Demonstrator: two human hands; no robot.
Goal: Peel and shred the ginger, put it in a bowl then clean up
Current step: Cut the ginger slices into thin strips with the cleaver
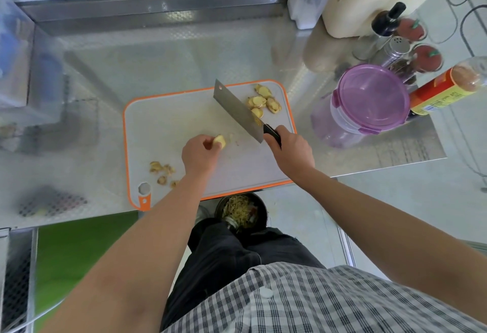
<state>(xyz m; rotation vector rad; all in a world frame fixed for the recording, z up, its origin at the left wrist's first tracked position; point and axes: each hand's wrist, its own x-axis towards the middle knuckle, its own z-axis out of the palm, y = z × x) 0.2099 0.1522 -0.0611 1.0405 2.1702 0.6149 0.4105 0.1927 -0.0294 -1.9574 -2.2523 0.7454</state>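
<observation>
Ginger work is sitting at the slicing stage: the left hand is pinching a peeled ginger piece between curled fingertips and thumb near the middle of the cutting board. The right hand is wrapping its fingers round the black handle of the cleaver, whose blade is angling toward the far left, close to the piece but not on it. Cut slices are lying in a cluster at the far right of the board, just beside the blade; peel scraps are lying at the near left.

To do this step well, I judge the person should be laying the piece on its flattest face, tucking the fingertips back behind the knuckles, and bringing the blade straight down in thin, even cuts. The nub is small, so a slip is looking likely. The slices will then be wanting stacking before shredding into matchsticks.

As for writing, the bottle at the right, beside a purple-lidded tub, is showing a red-and-yellow label whose print is too blurred to read
</observation>
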